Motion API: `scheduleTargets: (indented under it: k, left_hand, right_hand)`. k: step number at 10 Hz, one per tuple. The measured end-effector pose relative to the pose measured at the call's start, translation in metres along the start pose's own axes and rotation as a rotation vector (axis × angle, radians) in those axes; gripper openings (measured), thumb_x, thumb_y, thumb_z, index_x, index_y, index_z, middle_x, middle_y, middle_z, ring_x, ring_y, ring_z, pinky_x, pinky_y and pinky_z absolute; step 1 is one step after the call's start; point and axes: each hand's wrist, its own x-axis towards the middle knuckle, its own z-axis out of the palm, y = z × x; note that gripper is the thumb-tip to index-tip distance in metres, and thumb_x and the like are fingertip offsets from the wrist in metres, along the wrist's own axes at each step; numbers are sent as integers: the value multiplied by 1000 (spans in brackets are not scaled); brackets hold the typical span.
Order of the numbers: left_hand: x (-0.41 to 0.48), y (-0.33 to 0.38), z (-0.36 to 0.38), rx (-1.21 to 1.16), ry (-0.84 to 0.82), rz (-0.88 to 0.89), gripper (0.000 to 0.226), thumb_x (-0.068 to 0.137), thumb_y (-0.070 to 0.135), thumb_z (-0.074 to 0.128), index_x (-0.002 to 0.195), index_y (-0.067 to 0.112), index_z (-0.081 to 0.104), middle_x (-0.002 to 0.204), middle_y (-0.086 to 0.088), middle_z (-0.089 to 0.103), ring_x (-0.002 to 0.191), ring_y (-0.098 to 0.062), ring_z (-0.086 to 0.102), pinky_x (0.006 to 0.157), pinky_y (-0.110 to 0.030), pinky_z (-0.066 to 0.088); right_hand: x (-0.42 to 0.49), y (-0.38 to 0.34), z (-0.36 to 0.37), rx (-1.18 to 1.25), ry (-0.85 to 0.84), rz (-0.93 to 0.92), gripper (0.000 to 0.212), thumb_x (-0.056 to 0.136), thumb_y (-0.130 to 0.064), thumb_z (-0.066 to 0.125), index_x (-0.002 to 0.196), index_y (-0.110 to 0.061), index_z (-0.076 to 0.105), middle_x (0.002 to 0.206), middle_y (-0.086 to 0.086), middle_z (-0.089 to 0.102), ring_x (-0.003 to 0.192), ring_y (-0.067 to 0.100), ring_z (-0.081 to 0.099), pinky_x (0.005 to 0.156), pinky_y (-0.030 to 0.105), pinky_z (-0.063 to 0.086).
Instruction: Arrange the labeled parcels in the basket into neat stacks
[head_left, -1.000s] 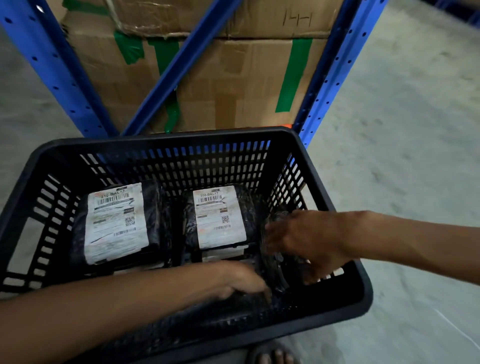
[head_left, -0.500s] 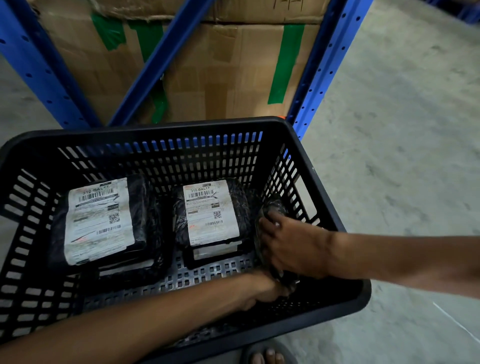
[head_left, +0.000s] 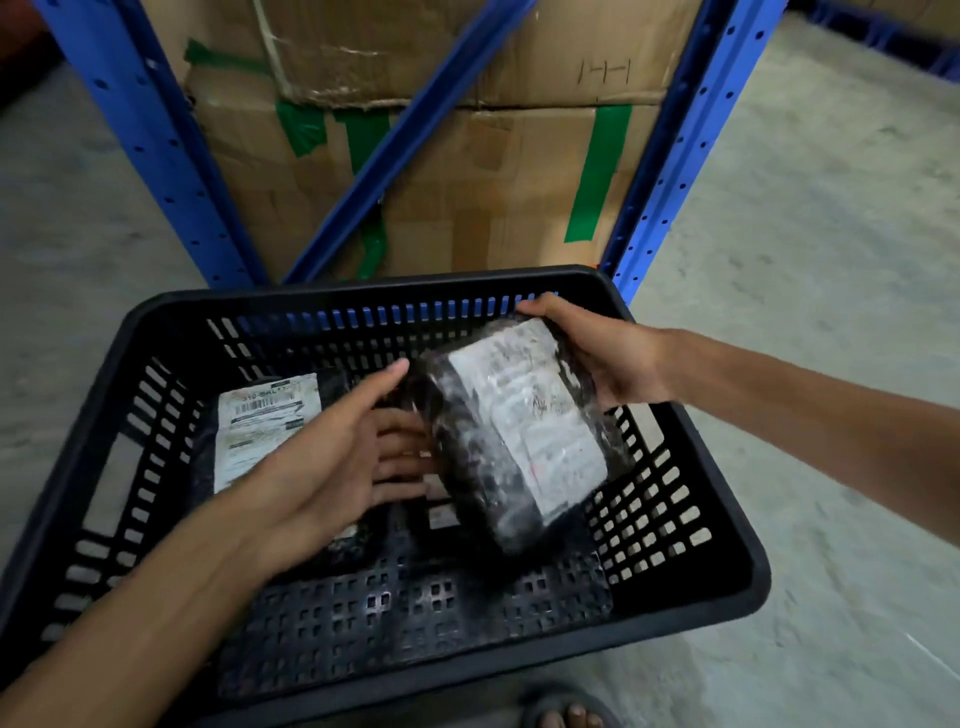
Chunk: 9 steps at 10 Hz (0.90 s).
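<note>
A black slotted basket (head_left: 691, 597) stands on the floor in front of me. Above its middle I hold a black-wrapped parcel (head_left: 514, 431) with a white label, tilted and blurred. My right hand (head_left: 597, 358) grips its far right end. My left hand (head_left: 353, 457) has fingers under its left side and the thumb up beside it. A second labeled parcel (head_left: 260, 421) lies flat at the basket's left, partly behind my left hand. A small piece of white label (head_left: 441, 514) shows below the lifted parcel; what it belongs to is hidden.
Blue rack uprights (head_left: 156, 156) and a diagonal brace (head_left: 405, 140) rise just behind the basket, with large cardboard boxes (head_left: 493, 182) taped in green between them. Grey concrete floor (head_left: 831, 234) lies to the right. A foot in a sandal (head_left: 566, 714) shows at the bottom edge.
Both hands have lifted a parcel from the basket's near right corner up over the middle, label now facing up. The view has shifted down and back.
</note>
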Motion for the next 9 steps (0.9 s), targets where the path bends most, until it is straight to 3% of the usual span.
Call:
scheduleTargets:
  k: [1,2,3,4,5,6,7,8,9]
  left_hand:
    - [16,-14,10,-74,146,159,35,84,41,67,113,21,71,112,2,77,99,-14,68,94,-34,49]
    - [38,-24,21,71,287,203,46,87,35,69,130,22,61,124,4,70,107,-11,63,91,-27,44]
    - [48,-20,21,142,309,228,37,94,25,62,130,20,58,121,4,68,97,-7,61,77,-21,42]
    - [64,-22,15,224,325,212,43,94,24,60,136,18,54,129,1,64,114,-17,61,90,-26,47]
    - [82,-32,3,290,333,101,43,94,28,58,135,14,53,133,-7,62,120,-28,59,101,-32,45]
    - [84,-34,-4,327,310,53,56,96,32,56,147,13,40,146,-1,51,133,-24,49,105,-30,39]
    - [77,-29,-1,347,318,19,77,96,40,53,158,18,14,162,0,27,148,-24,30,118,-35,28]
    - [66,-22,3,434,307,23,78,98,35,50,158,13,6,162,-2,26,143,-23,35,112,-30,31]
    - [30,-11,6,496,310,104,61,99,32,49,153,10,30,154,-5,40,124,-18,46,95,-22,31]
  right_hand:
    - [18,16,8,264,44,41,61,81,-70,58,104,-15,74,119,13,75,114,28,68,109,48,45]
    - [28,27,26,244,122,-27,53,80,-45,77,120,-11,68,121,13,74,109,28,70,99,42,53]
    - [42,40,36,224,219,-123,77,66,-32,90,128,-3,55,124,10,70,111,27,67,96,40,53]
    - [58,51,35,212,206,-139,91,61,-43,92,135,-5,53,126,9,70,112,27,69,101,43,53]
    - [61,59,48,76,148,-86,76,80,-49,77,138,-9,49,138,11,62,118,25,64,105,40,49]
    - [57,53,58,-69,100,-34,101,89,-58,60,159,-11,4,161,8,35,144,29,39,120,40,30]
    - [53,44,55,-81,142,-58,81,97,-48,55,158,-10,17,159,5,36,146,27,36,121,38,26]
    - [62,48,52,-45,194,-103,77,93,-43,64,154,-12,28,149,2,50,132,24,53,114,34,39]
    - [31,38,53,-64,345,-237,56,97,-28,62,147,-20,38,139,-7,51,116,15,53,104,25,40]
